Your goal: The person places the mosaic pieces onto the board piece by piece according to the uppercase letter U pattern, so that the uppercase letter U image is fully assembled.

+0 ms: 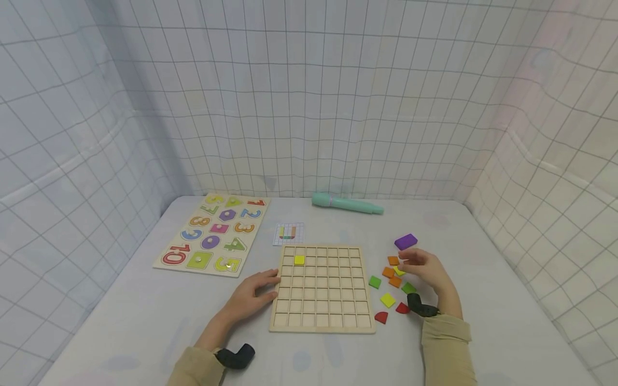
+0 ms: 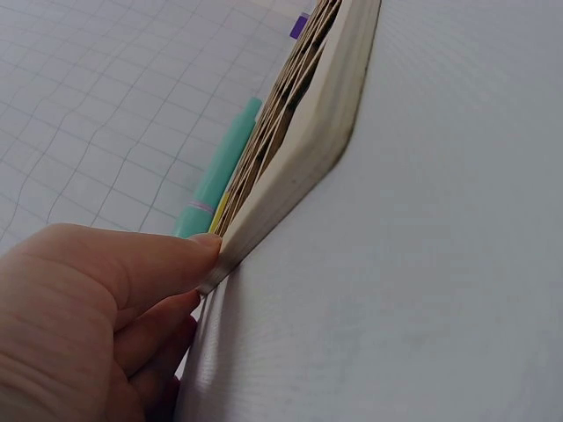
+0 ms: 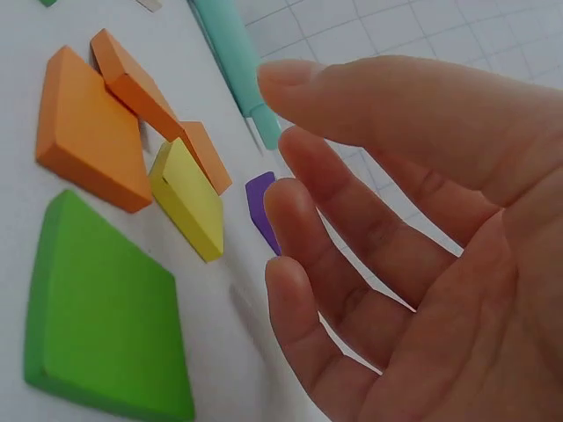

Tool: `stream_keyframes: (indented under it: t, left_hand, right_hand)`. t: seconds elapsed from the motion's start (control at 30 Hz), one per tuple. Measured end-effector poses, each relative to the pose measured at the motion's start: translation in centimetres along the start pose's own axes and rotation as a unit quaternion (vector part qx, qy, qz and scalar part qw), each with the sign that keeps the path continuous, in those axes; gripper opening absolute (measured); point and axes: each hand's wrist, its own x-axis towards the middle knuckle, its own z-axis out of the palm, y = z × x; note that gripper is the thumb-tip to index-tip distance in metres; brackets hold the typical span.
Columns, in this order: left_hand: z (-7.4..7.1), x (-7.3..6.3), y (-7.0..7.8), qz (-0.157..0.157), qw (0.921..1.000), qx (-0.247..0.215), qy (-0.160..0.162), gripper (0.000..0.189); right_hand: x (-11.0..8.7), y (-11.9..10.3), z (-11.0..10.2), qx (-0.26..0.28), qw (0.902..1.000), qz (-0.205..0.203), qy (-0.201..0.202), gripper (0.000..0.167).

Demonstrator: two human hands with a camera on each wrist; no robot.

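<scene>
My left hand [image 1: 252, 294] touches the left edge of a wooden grid board [image 1: 322, 330], thumb and fingertips against the side. In the left wrist view, the thumb tip lies at the board's rim [image 2: 330, 132]. One yellow square tile [image 1: 299, 260] sits in the board's top row. Over the loose tiles at the board's right, my right hand [image 1: 427, 271] hovers with loosely bent fingers and nothing between them. Closest to it in the right wrist view are a yellow tile [image 3: 189, 200], a green tile [image 3: 106, 316] and several orange tiles [image 3: 92, 132].
Red quarter-round pieces [image 1: 381, 317] lie near the board's lower right. A purple block [image 1: 406, 242] is beyond the right hand. Behind the board are a pattern card [image 1: 288, 234] and a teal microphone-shaped object [image 1: 347, 204]. A number-and-shape puzzle board [image 1: 200, 248] lies at the left.
</scene>
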Motion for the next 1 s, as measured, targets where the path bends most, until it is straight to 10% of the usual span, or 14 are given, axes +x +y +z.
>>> stream_keyframes:
  t: [1.0]
  left_hand:
    - [0.11, -0.02, -0.24, -0.009, 0.9999, 0.008, -0.001, 0.034]
  right_hand:
    - [0.11, 0.31, 0.73, -0.053, 0.9984, 0.020, -0.002, 0.040]
